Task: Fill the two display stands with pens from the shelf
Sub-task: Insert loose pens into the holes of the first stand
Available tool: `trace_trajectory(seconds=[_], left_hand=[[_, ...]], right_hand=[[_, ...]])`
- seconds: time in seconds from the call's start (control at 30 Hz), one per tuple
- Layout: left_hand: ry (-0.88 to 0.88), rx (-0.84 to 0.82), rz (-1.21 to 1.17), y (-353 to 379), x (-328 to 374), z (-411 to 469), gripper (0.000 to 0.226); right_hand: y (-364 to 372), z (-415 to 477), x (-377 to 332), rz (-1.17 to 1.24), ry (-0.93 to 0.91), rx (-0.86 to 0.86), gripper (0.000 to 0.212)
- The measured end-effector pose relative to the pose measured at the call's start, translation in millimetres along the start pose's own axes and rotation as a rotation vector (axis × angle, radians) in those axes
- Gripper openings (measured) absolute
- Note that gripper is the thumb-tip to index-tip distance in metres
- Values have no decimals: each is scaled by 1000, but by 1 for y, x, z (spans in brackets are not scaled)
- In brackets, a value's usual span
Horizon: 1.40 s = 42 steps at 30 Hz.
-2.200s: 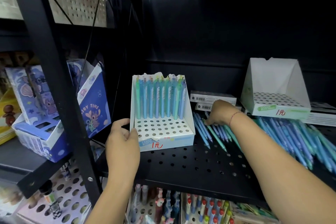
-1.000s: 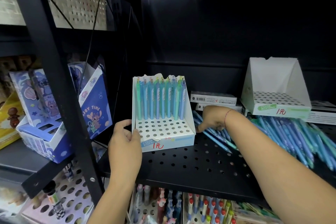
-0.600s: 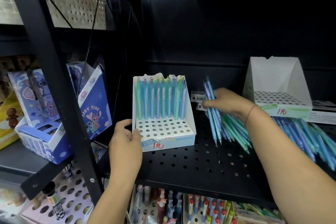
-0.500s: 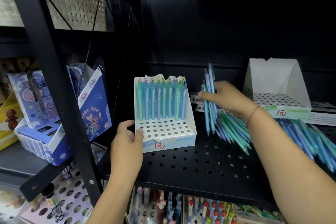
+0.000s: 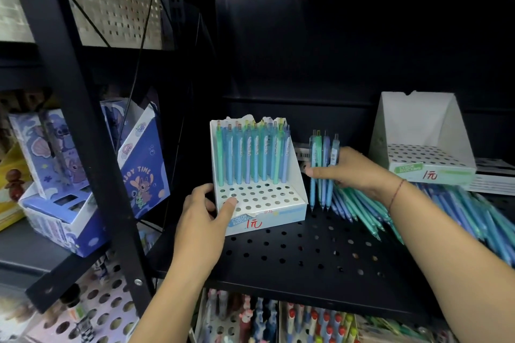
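Black perforated metal shelf (image 5: 306,253), dimly lit, backed by a dark panel (image 5: 306,50) beside a slanting black steel upright (image 5: 72,86).

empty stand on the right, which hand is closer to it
Right. The right hand, gripping a bunch of pens upright, is just left of the empty stand, not touching it. The left hand is farther off, holding the front left corner of the part-filled stand.

Room above front shelf (image 5: 306,253); loose pens (image 5: 471,211) crowd right.
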<state>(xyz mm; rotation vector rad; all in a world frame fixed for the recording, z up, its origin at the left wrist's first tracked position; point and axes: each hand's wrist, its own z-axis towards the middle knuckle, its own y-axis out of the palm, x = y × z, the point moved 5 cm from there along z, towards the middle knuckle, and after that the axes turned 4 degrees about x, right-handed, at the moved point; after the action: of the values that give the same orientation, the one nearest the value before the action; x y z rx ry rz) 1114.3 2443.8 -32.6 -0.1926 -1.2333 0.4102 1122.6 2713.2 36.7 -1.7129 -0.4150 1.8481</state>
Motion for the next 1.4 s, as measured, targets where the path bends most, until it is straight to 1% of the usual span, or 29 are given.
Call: trace_trajectory(seconds=[0.1,0.17,0.23,0.3,0.37,0.43,0.47,0.5,0.57,0.6,0.63,0.67,0.73,0.83,0.87,0.9,1.0,1.07,1.1,1.17,1.2,1.23,1.3,1.4], left_hand=[[20,-7,54,2,4,1,51],[19,-17,75,4,6,2,53],[9,-40,88,5,8,4,54],[5,-67,39,5,12,2,54],[67,-21,-41,-1,20,-3,48],[192,54,-96,-10,37,-11,44],[239,39,-129,-11,47,-15,46],[257,-26,-166,-8,57,-19,49],[217,-262,-238,7,71,-25,53],[186,-380,-285,15,75,-28,51],[149,-469,-351,22,79,-32,44],[104,-515,-419,27,81,-34,35],[50,-496,-508,29,80,-33,28],[7,-392,-502,26,72,-28,28],[-1,-371,-494,26,70,-27,28],[-6,-355,-490,25,70,-26,29],[-1,-300,-489,22,67,-22,30],[3,-246,-496,18,64,-20,27],[3,-217,-500,15,62,-19,26],[-2,-168,-497,11,56,-19,24],[-10,-148,-490,10,52,-20,24],[-21,-131,-485,10,49,-20,24],[-37,-104,-484,10,43,-20,23],[-27,-83,-475,10,40,-20,23]], right_hand=[[2,1,7,-5,27,12,35],[-1,0,4,10,1,42,26],[-10,-2,-4,4,-41,127,15],[-21,-7,-18,68,-95,213,15],[-26,-14,-35,170,-137,229,16],[-20,-22,-54,243,-189,133,21],[-14,-25,-63,259,-213,56,24],[-6,-29,-72,264,-234,-28,28],[13,-34,-86,275,-267,-180,36],[22,-36,-92,277,-283,-235,38],[31,-35,-95,269,-297,-271,41],[38,-34,-96,246,-306,-289,43],[46,-28,-96,194,-308,-297,42],[46,-19,-98,223,-301,-283,30],[45,-16,-99,272,-301,-267,25],[43,-14,-100,323,-300,-242,24],[37,-7,-106,408,-326,-124,30],[26,-2,-108,447,-372,23,36],[18,1,-108,441,-396,129,41],[4,5,-104,334,-447,356,50],[2,7,-102,247,-477,441,52],[3,7,-100,157,-507,490,52],[16,8,-92,13,-547,513,50],[33,10,-77,-108,-567,504,47]])
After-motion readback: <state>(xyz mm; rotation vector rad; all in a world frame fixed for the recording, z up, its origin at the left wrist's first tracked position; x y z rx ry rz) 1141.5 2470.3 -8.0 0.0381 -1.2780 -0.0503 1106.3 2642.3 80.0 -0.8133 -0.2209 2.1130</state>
